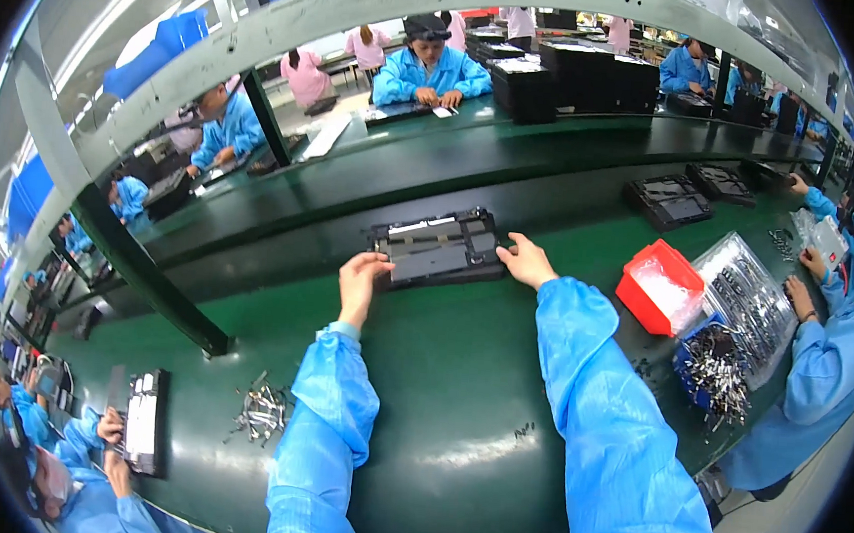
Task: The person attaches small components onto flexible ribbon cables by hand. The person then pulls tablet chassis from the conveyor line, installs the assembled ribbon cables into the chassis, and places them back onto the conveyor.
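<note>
A black tray (484,233) with flat dark panels and a pale strip in it lies in front of me, at the edge of the dark belt beyond the green bench. My left hand (359,284) pinches the tray's near left corner between thumb and fingers. At the opposite end, my right hand (528,262) has thumb and forefinger around the right side. The undersides of both grips are hidden. Blue sleeves cover both my forearms.
Right of me stand a red bin (656,283) with clear bags, a blue bin (702,370) of small metal parts and a clear parts tray (756,309). Loose metal parts (261,410) lie to the left, near a green post (164,278). Co-workers sit on both sides.
</note>
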`<state>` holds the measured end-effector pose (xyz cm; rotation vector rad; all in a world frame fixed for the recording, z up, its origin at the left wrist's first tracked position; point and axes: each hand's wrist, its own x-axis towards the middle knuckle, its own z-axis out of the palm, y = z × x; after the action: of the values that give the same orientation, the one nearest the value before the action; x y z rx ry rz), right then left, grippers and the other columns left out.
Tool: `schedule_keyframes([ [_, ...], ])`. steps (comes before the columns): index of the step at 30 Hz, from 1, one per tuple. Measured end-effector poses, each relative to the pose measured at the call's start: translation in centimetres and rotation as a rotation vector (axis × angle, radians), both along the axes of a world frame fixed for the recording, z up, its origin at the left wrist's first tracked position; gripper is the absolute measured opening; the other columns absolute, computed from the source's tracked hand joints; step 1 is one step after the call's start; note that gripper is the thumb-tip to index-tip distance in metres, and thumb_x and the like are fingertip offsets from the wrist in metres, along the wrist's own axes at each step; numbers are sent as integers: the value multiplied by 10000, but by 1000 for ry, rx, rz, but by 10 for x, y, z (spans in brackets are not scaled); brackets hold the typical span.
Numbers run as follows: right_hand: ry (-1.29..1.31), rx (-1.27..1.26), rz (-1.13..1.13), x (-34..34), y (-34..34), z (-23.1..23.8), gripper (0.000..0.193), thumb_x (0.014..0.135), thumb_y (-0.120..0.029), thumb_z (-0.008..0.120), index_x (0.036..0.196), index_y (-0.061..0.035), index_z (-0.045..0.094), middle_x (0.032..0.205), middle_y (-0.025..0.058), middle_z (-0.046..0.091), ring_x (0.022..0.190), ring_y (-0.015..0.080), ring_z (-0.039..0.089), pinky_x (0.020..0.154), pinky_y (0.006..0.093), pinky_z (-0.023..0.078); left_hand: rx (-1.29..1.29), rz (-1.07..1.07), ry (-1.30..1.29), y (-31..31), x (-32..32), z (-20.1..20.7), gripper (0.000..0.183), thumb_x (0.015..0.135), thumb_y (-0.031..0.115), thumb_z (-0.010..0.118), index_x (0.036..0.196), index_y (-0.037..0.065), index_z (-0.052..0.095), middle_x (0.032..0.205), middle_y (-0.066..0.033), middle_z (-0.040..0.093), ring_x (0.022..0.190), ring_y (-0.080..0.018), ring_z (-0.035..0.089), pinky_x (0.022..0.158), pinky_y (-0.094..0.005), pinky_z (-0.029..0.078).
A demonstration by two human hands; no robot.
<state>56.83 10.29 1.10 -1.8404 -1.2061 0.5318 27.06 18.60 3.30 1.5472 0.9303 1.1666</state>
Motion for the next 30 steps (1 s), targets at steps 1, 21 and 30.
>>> schedule_keyframes([
  [1, 77, 36, 5, -16, 7, 0, 591, 874, -266, 713, 1379, -44, 501, 1214, 206, 652, 1155, 324, 623, 987, 402, 484, -34, -47, -32, 4, -9, 4, 198, 884, 47, 537, 1000, -41, 672, 938, -144, 736, 924, -190, 701, 900, -316, 513],
  [21, -264, 141, 743, -157, -116, 52, 713, 775, 19, 586, 1453, -16, 370, 1379, 247, 477, 1305, 401, 433, 1111, 421, 378, -308, -220, -8, -398, -102, 54, 135, 950, 46, 553, 998, -20, 660, 980, -165, 730, 1114, -290, 641, 1153, -490, 268],
  [30, 165, 180, 505, -182, -275, 23, 751, 837, -126, 691, 1501, -75, 345, 1522, 243, 309, 1425, 422, 278, 1169, 465, 255, -305, 7, -170, -342, -125, 25, 119, 940, -7, 510, 944, -56, 618, 905, -164, 729, 1026, -284, 682, 1014, -425, 457],
])
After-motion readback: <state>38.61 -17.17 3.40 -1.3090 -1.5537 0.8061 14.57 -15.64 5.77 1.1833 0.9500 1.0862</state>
